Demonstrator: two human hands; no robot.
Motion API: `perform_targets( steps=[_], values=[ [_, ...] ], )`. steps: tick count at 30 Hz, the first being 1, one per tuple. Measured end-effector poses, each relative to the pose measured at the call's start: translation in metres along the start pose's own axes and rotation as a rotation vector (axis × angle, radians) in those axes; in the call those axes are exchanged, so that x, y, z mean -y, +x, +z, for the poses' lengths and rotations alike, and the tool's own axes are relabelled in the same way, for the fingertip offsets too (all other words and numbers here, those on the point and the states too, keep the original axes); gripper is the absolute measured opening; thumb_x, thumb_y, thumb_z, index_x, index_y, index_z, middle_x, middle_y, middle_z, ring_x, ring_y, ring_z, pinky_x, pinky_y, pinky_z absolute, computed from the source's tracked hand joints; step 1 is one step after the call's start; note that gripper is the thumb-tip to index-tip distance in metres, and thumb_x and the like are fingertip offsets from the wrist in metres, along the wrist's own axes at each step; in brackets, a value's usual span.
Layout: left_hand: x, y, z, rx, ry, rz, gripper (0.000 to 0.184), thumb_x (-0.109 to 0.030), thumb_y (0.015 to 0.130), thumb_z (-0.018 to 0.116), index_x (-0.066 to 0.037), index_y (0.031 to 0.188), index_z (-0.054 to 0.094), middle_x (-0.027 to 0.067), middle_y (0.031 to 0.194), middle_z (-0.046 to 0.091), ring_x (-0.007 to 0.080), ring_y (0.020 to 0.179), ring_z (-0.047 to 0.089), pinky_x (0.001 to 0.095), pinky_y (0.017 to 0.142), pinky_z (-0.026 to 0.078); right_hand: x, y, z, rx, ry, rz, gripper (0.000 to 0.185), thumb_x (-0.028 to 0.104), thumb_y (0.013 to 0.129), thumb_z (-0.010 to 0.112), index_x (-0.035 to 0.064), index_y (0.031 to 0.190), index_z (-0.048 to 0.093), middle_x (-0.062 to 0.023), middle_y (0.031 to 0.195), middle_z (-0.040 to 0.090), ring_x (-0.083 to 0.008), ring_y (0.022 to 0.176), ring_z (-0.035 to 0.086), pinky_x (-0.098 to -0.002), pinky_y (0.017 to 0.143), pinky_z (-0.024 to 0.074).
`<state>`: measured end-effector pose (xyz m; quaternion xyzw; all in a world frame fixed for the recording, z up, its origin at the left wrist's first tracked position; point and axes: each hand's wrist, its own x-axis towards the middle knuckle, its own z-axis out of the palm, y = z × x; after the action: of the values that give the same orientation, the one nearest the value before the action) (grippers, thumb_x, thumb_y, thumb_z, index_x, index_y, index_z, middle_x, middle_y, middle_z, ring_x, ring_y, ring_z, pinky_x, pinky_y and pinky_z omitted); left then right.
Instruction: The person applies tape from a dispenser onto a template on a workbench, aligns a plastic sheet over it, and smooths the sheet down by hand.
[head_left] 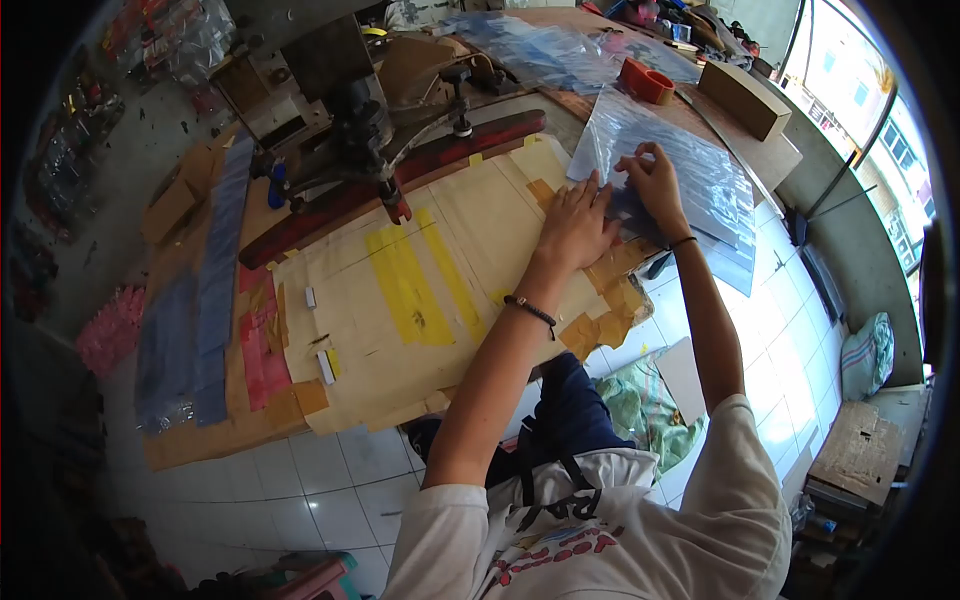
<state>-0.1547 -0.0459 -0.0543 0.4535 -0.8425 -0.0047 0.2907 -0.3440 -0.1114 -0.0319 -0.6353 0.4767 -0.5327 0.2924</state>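
A stack of clear plastic sheets (705, 190) lies at the right end of the work table, overhanging its edge. My left hand (580, 225) rests flat near the stack's left edge, fingers stretched out, on the border of the tan board. Just right of it, my right hand (655, 190) is raised over the sheets with thumb and fingers pinched together, seemingly on the edge of a plastic sheet; the exact grip is hard to see. The tan board (330, 260), patched with yellow tape (400, 285), stretches to the left of my hands.
A machine head (355, 130) with a long red-black bar (430, 165) stands over the board's far side. Behind the sheets are a red tape roll (647, 82) and a cardboard box (745, 100). Bluish plastic strips (215, 290) lie at the table's left end. A green sack (640, 400) lies below.
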Motion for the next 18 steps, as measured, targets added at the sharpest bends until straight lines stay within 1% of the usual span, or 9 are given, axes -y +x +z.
perform_targets(
  steps=[5, 6, 8, 9, 11, 13, 15, 17, 18],
  values=[
    [0.002, 0.003, 0.0, 0.028, -0.056, -0.059, 0.064, -0.041, 0.102, 0.053, -0.005, 0.154, 0.045, 0.0212, 0.162, 0.039, 0.0335, 0.149, 0.039, 0.0499, 0.123, 0.028, 0.006, 0.02, -0.069, -0.347, 0.029, -0.078, 0.012, 0.018, 0.104, 0.057, 0.0055, 0.105, 0.059, -0.007, 0.096, 0.073, -0.0134, 0.082, 0.062, -0.0287, 0.074, 0.0516],
    [0.002, 0.002, 0.001, 0.042, -0.042, -0.07, 0.066, -0.043, 0.102, 0.053, -0.008, 0.157, 0.041, 0.0189, 0.163, 0.039, 0.0316, 0.151, 0.036, 0.0492, 0.125, 0.024, -0.005, 0.028, -0.107, -0.406, 0.074, -0.12, 0.016, 0.019, 0.103, 0.056, 0.0047, 0.106, 0.063, -0.0076, 0.107, 0.067, -0.0156, 0.088, 0.062, -0.031, 0.078, 0.0523],
    [0.002, 0.001, 0.0, 0.091, -0.008, -0.086, 0.067, -0.044, 0.102, 0.053, -0.007, 0.157, 0.04, 0.0174, 0.163, 0.038, 0.0304, 0.151, 0.035, 0.0492, 0.125, 0.023, -0.019, 0.027, -0.199, -0.468, -0.199, -0.406, 0.022, 0.015, 0.1, 0.055, 0.0026, 0.111, 0.069, -0.0086, 0.123, 0.056, -0.0205, 0.108, 0.063, -0.0378, 0.097, 0.0527],
    [0.001, 0.003, -0.001, 0.112, 0.007, -0.091, 0.067, -0.044, 0.103, 0.052, -0.007, 0.157, 0.039, 0.0167, 0.164, 0.038, 0.0298, 0.152, 0.034, 0.0492, 0.126, 0.022, -0.026, 0.026, -0.248, -0.499, -0.206, -0.531, 0.024, 0.011, 0.098, 0.054, 0.0018, 0.114, 0.07, -0.0091, 0.12, 0.062, -0.0229, 0.113, 0.064, -0.0394, 0.101, 0.0525],
    [0.0, 0.004, 0.0, 0.122, 0.005, -0.101, 0.066, -0.045, 0.103, 0.052, -0.008, 0.156, 0.04, 0.0158, 0.164, 0.037, 0.0291, 0.152, 0.033, 0.0492, 0.126, 0.021, -0.031, 0.015, -0.367, -0.573, -1.428, -0.737, 0.022, 0.002, 0.098, 0.055, -0.0041, 0.116, 0.064, -0.0122, 0.125, 0.056, -0.025, 0.118, 0.062, -0.0349, 0.098, 0.0589],
    [-0.002, 0.005, -0.001, 0.122, -0.007, -0.115, 0.066, -0.045, 0.103, 0.052, -0.008, 0.156, 0.041, 0.0155, 0.165, 0.036, 0.0286, 0.153, 0.032, 0.0493, 0.127, 0.02, -0.012, -0.008, -0.417, -0.619, -0.934, -0.787, 0.02, 0.002, 0.094, 0.056, -0.006, 0.11, 0.065, -0.0157, 0.116, 0.062, -0.0285, 0.116, 0.063, -0.039, 0.098, 0.0591],
    [-0.002, 0.004, -0.001, 0.126, -0.019, -0.125, 0.065, -0.046, 0.103, 0.052, -0.008, 0.155, 0.042, 0.0156, 0.165, 0.035, 0.0283, 0.153, 0.031, 0.0494, 0.127, 0.019, -0.003, -0.013, -0.494, -0.827, -0.711, -0.708, 0.024, 0.005, 0.098, 0.052, -0.0088, 0.109, 0.067, -0.0204, 0.112, 0.07, -0.0336, 0.108, 0.069, -0.0444, 0.1, 0.0584],
    [0.0, 0.004, 0.008, 0.096, -0.025, -0.123, 0.064, -0.046, 0.102, 0.053, -0.008, 0.154, 0.044, 0.016, 0.165, 0.035, 0.0284, 0.154, 0.031, 0.0495, 0.127, 0.019, -0.016, -0.016, -0.598, -0.866, -0.596, -0.82, 0.022, 0.003, 0.099, 0.05, -0.0126, 0.107, 0.064, -0.0258, 0.114, 0.069, -0.0359, 0.106, 0.07, -0.0499, 0.096, 0.0617],
    [0.001, 0.004, 0.01, 0.079, -0.026, -0.119, 0.064, -0.046, 0.102, 0.053, -0.008, 0.154, 0.045, 0.0162, 0.165, 0.035, 0.0285, 0.154, 0.031, 0.0496, 0.127, 0.019, 0.0, -0.017, -0.612, -0.894, -0.411, -0.743, 0.023, 0.004, 0.099, 0.051, -0.0136, 0.11, 0.062, -0.0267, 0.116, 0.067, -0.0366, 0.108, 0.068, -0.0537, 0.096, 0.0616]
  ],
)
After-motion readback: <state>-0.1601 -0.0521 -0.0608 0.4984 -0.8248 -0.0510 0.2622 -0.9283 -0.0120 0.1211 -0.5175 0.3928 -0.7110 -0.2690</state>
